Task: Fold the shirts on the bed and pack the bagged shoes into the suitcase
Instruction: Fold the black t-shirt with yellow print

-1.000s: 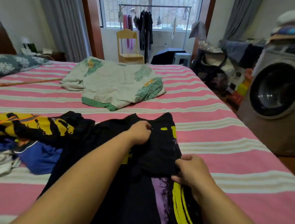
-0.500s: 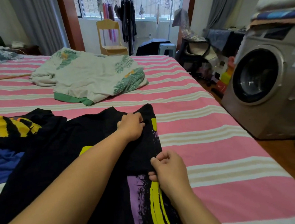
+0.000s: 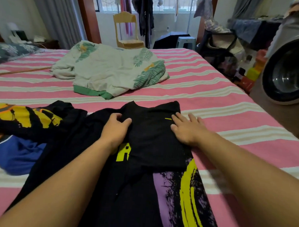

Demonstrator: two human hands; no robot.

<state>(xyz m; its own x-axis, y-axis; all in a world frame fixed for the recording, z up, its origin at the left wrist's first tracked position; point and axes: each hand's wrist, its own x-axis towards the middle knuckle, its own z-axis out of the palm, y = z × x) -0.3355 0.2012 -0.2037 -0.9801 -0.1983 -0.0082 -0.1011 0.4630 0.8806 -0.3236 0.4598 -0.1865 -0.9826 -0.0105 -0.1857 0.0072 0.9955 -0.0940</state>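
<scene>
A black shirt point(image 3: 149, 147) lies spread on the bed point(image 3: 214, 92) in the middle and lower part of the frame. It has yellow letters, a purple patch and yellow streaks low down on its right side. Its right side is folded in over the middle, so a flat black flap lies on top.

The left hand point(image 3: 116, 129) sits just left of the middle of the frame. Its fingers are bent and its thumb and fingers pinch a little fold of the black cloth near the neck of the shirt. The right hand point(image 3: 185, 130) lies flat on the folded flap, just right of the middle. Its fingers are straight and spread wide, and they press down on the cloth near the flap's right edge. Both bare arms reach up from the bottom of the frame.

At the left of the frame more clothes lie in a heap: a black and yellow shirt point(image 3: 25, 120) and a blue shirt point(image 3: 18, 155) below it, touching each other. Higher up, in the middle of the bed, there is a rumpled white blanket with green leaves point(image 3: 109, 72). A washing machine point(image 3: 286, 71) stands at the right edge. A small yellow chair point(image 3: 127, 31) stands by the window at the top. No shoes or suitcase can be made out.
</scene>
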